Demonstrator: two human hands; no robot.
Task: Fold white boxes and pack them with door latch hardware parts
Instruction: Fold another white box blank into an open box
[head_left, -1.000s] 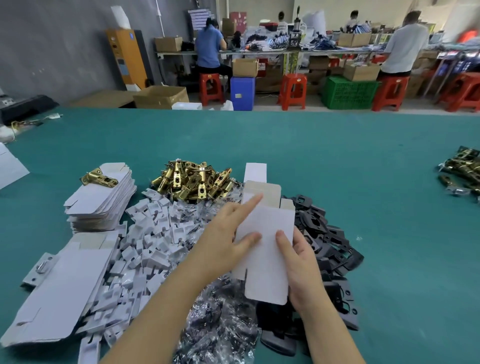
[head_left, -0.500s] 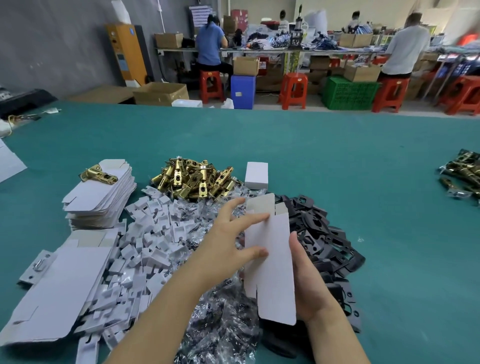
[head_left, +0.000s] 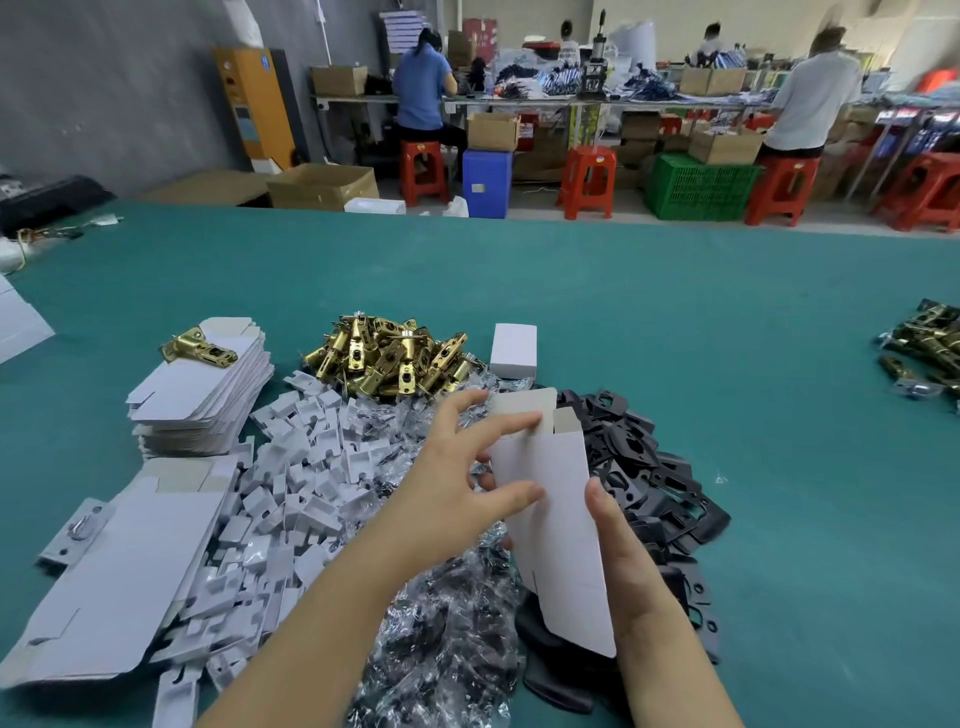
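A white box (head_left: 550, 525), still only half formed, is held upright and slightly tilted over the near middle of the green table (head_left: 675, 322). Its broad front panel is plain white card, narrow at the top and widening toward a rounded flap at the bottom; at the top two small flaps stand up, their inner faces a duller grey-beige. The left hand (head_left: 457, 483) closes on the box's left edge: the thumb presses flat on the front panel, the forefinger reaches across the top flaps, and the other fingers spread loosely behind. The right hand (head_left: 623, 561) takes the right edge, thumb lying along the front and the fingers hidden behind the card, so its grip is closed on the box too. Under the hands lie clear bags (head_left: 441, 649) of dark parts, with a heap of black plates (head_left: 649, 467) to the right and a heap of white card inserts (head_left: 291, 483) to the left. Beyond them sits a pile of brass latches (head_left: 389, 358), and just right of it a folded box (head_left: 513, 344) stands on the table. Left of the latches is a stack of flat boxes (head_left: 197, 395) with one brass latch (head_left: 197, 347) resting on top; another flat blank (head_left: 114, 571) lies nearer.
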